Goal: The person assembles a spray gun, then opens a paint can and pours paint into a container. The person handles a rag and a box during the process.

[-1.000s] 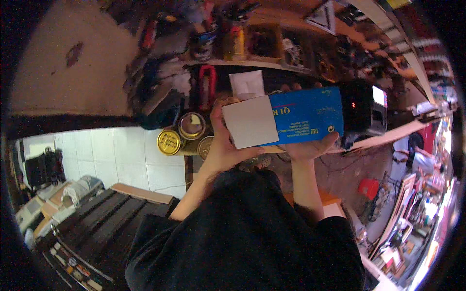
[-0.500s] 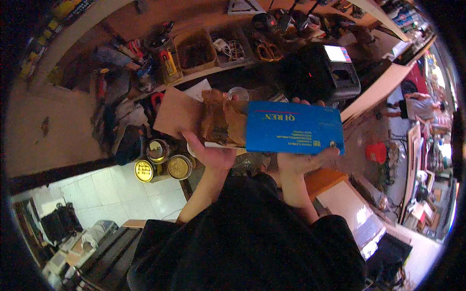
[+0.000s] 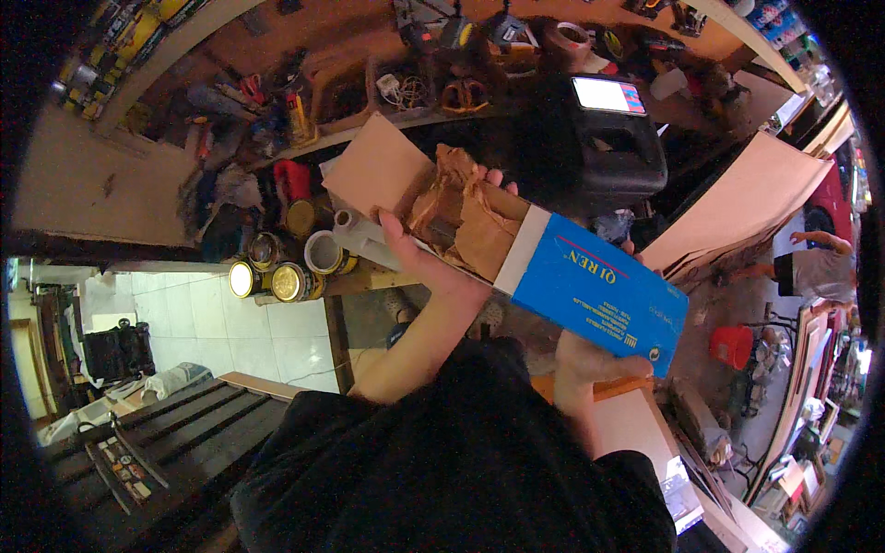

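A long blue cardboard box point(image 3: 595, 300) with yellow print lies at a slant across both hands, its right end lower. Out of its left end shows a light cardboard tray lined with crumpled brown paper point(image 3: 486, 235); what lies within the paper is hard to make out. My left hand point(image 3: 447, 276) is closed around the tray from below, with fingertips showing at its far side. Beside it, at the tray's left end, a flat tan cardboard piece point(image 3: 380, 169) sticks out. My right hand point(image 3: 595, 364) grips the blue box near its right end, thumb along the near edge.
Several round tins point(image 3: 290, 282) stand at the bench's left edge. Behind the box sits a black device point(image 3: 618, 157) with a lit screen. Tools and white cables point(image 3: 401, 90) fill the shelf. A tan sheet point(image 3: 751, 198) leans right; beyond are a red bucket point(image 3: 731, 347) and a person point(image 3: 816, 276).
The box has turned from nearly level to slanted, right end down. A pale band now shows between the blue part and the brown paper. My view has shifted as well.
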A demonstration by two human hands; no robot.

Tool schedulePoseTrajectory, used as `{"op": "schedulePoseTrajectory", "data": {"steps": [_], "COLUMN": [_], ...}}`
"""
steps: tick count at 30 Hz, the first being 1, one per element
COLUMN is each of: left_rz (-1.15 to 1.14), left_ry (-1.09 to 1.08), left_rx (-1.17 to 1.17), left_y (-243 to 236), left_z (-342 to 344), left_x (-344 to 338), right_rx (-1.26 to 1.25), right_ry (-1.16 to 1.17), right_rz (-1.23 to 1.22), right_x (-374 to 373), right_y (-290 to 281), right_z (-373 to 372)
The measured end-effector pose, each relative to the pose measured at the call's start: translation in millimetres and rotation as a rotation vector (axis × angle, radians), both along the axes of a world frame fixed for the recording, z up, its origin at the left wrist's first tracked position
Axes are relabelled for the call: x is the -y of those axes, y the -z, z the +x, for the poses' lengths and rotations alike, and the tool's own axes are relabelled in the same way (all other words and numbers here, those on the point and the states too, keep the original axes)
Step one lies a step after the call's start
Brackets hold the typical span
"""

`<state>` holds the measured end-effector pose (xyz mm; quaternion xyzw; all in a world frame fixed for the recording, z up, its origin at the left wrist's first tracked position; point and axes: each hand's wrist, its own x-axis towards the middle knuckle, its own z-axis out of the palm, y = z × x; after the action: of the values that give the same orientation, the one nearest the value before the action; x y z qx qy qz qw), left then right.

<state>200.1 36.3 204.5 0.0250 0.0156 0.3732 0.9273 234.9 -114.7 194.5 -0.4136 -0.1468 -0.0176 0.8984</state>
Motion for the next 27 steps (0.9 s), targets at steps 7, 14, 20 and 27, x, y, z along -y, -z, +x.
{"op": "schedulePoseTrajectory", "data": {"steps": [7, 14, 20, 27], "left_rz": [0.070, -0.003, 0.125, -0.027], "left_ry": [0.124, 0.487, 0.660, 0.520], "left_rx": [-0.020, 0.139, 0.064, 0.009], "left_y": [2.3, 21.4, 36.8, 54.9], "left_z": [29.4, 20.9, -8.6, -34.6], "left_x": [74.9, 47.8, 36.3, 33.7], "right_rx": [-0.207, 0.142, 0.656, 1.315], "right_ry": [-0.069, -0.118, -0.062, -0.516], "right_rz": [-0.553, -0.965, -1.233, -1.456], "right_x": [76.1, 190.0, 101.9, -21.2], "right_y": [72.2, 106.1, -58.3, -66.1], "right_z": [-11.9, 28.0, 51.1, 34.8]}}
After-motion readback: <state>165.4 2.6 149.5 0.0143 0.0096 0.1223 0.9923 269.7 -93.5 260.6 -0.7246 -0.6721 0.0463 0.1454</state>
